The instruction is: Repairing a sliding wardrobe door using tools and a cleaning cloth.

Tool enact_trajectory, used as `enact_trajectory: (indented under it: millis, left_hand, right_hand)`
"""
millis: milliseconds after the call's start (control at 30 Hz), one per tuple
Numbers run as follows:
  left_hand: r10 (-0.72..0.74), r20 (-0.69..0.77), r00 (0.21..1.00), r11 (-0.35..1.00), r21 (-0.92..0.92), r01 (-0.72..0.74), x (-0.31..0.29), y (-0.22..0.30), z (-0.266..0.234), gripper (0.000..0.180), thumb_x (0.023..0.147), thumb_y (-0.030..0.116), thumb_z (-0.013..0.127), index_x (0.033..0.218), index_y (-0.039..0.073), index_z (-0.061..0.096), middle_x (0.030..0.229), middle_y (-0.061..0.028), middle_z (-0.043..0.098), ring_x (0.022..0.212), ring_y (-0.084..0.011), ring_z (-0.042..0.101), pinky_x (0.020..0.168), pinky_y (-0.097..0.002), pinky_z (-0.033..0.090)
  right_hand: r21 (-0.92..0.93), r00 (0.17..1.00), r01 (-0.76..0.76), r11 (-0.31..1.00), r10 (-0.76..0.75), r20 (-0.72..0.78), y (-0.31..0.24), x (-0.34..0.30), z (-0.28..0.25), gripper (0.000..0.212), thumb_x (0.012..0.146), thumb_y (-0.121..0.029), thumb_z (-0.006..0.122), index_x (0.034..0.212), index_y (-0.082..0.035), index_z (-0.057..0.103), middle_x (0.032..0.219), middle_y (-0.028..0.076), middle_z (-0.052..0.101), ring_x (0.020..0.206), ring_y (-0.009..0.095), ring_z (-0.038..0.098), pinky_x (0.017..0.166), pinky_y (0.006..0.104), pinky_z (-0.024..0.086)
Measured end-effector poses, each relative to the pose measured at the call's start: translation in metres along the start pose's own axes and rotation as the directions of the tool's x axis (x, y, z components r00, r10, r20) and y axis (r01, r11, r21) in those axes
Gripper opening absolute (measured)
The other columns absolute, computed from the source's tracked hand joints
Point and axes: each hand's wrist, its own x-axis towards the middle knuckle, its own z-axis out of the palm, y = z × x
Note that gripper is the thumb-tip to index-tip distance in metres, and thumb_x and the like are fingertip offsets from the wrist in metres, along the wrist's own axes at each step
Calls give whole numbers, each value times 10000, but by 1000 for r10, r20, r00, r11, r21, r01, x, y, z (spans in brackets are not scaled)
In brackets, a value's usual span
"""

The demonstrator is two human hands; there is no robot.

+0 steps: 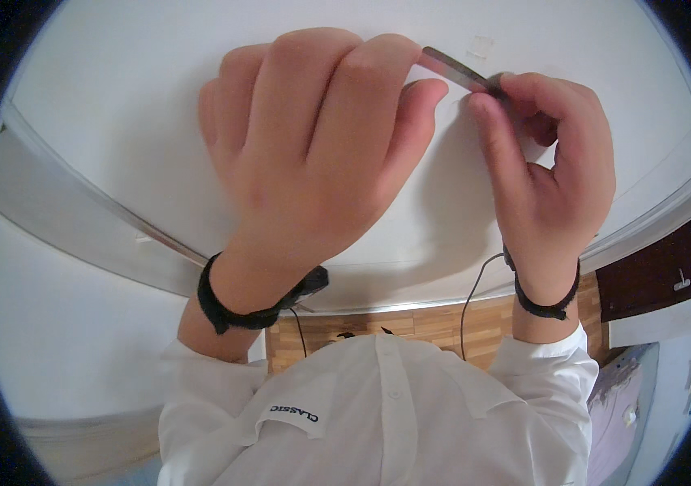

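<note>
A narrow, thin, grey metal strip (455, 69) with a dark upper edge slants between my hands, above a white tabletop (118, 89). The thumb and forefinger of my right hand (560, 146) pinch its right end; the other fingers are curled in. Its left end meets the bent forefinger of my left hand (313, 138), seen from the back. Those fingers are curled and their tips hidden, so what they grip does not show. My left thumb sticks out just below the strip, apart from it.
A small clear square patch (481, 46) lies on the tabletop beyond the strip. Black bands circle both wrists, with dark cables (468, 300) hanging towards the wooden floor (426, 326). A dark brown door (645, 275) with a handle stands at the right.
</note>
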Motion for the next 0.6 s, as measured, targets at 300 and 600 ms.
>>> enact_trajectory:
  millis: [300, 600]
  left_hand:
    - [-169, 47, 985, 982, -78, 172, 17, -15, 13, 361, 683, 84, 856, 1001, 117, 688, 924, -11, 654, 821, -207, 591, 734, -322, 473]
    - [93, 104, 990, 983, -168, -75, 11, -22, -10, 336, 682, 41, 827, 967, 137, 677, 921, -9, 640, 817, -200, 575, 699, -326, 472]
  right_hand:
    - [94, 998, 30, 995, -35, 54, 14, 33, 14, 188, 797, 55, 750, 921, -17, 630, 919, 65, 634, 766, 143, 583, 663, 231, 467]
    - [379, 976, 21, 925, -101, 193, 31, 24, 0, 202, 788, 80, 716, 936, 2, 602, 997, 133, 650, 883, 189, 603, 766, 252, 480]
